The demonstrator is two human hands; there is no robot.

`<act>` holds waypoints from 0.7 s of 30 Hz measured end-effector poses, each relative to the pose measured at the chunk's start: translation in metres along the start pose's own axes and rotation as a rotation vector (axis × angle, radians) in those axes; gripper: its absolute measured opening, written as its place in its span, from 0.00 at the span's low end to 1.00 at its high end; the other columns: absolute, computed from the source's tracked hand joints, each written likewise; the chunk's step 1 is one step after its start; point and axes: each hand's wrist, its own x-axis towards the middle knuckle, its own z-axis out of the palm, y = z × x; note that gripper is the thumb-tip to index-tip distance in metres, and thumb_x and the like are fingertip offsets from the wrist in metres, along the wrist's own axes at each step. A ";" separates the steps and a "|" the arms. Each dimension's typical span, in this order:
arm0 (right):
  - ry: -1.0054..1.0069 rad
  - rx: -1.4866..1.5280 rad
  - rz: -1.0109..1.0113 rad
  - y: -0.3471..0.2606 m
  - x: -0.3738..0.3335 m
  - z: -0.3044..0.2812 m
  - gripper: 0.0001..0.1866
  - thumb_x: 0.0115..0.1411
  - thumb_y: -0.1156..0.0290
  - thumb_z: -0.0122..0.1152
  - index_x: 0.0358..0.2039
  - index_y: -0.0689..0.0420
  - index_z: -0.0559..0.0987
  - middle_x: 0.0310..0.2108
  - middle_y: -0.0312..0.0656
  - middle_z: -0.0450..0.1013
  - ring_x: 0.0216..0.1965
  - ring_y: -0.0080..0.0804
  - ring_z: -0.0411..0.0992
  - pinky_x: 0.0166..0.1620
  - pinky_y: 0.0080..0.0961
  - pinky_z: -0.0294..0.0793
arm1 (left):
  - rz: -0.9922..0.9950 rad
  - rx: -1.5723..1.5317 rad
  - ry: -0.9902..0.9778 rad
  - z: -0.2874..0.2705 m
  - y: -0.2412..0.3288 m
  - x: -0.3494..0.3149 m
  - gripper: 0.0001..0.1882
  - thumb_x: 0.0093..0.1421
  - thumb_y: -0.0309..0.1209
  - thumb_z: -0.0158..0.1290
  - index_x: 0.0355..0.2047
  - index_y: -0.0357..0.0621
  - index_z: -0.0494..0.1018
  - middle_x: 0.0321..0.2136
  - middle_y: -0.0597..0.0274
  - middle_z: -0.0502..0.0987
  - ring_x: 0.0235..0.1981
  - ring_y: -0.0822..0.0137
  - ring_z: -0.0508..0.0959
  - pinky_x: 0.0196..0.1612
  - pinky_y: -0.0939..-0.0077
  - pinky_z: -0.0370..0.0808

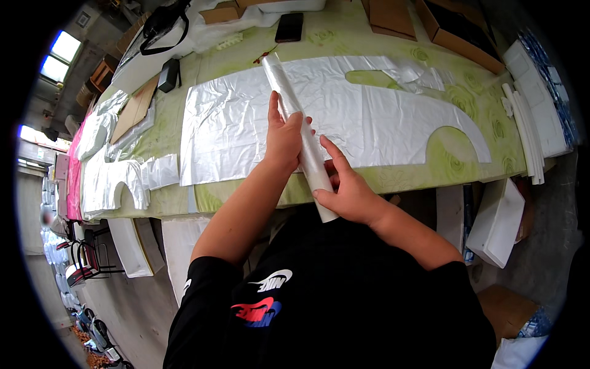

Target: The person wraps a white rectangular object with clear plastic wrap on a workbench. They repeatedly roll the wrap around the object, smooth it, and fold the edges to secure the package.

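A slim roll of whitish, glossy plastic film (314,166) slants across the middle, its lower end close to my body. My left hand (285,140) is wrapped round the upper half of the roll, index finger stretched along it. Lower down, my right hand (353,189) grips the roll with the thumb on top and the fingers behind, partly hidden. Beneath both hands a large white plastic sheet (227,129) lies spread and creased, with rounded cut-outs at its right end, like a flattened vest-type bag.
The table has a green flowered cover (455,154). At left are stacked white plastic bags (101,184), a cardboard piece (132,111) and a dark box (168,75). A phone (289,27) and open cartons (461,37) lie at the far side. White rolls (525,132) rest at the right edge.
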 end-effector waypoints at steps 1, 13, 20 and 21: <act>0.008 -0.097 -0.081 0.008 0.001 -0.002 0.49 0.60 0.74 0.64 0.78 0.49 0.50 0.65 0.51 0.63 0.61 0.43 0.70 0.63 0.36 0.70 | -0.005 0.001 -0.014 0.004 0.001 0.001 0.45 0.67 0.25 0.48 0.78 0.65 0.39 0.46 0.53 0.72 0.40 0.65 0.77 0.41 0.63 0.82; -0.019 -0.293 0.222 -0.020 -0.042 -0.042 0.45 0.58 0.71 0.58 0.77 0.41 0.57 0.60 0.57 0.73 0.53 0.47 0.76 0.56 0.34 0.75 | 0.344 0.612 -0.076 -0.043 0.003 0.119 0.29 0.63 0.46 0.62 0.63 0.57 0.76 0.72 0.39 0.59 0.71 0.46 0.63 0.67 0.59 0.68; 0.022 -0.287 0.250 -0.017 -0.070 -0.049 0.45 0.57 0.74 0.58 0.77 0.43 0.58 0.63 0.56 0.71 0.58 0.45 0.74 0.60 0.32 0.72 | 0.014 1.022 -0.256 -0.048 0.058 0.143 0.34 0.62 0.50 0.63 0.65 0.49 0.74 0.60 0.48 0.76 0.59 0.56 0.75 0.60 0.65 0.72; 0.024 -0.313 0.221 -0.015 -0.071 -0.049 0.45 0.57 0.74 0.58 0.77 0.43 0.58 0.64 0.57 0.70 0.59 0.45 0.73 0.61 0.32 0.71 | -0.020 1.060 -0.278 -0.043 0.062 0.144 0.34 0.62 0.50 0.62 0.65 0.48 0.74 0.60 0.49 0.77 0.58 0.56 0.76 0.60 0.65 0.72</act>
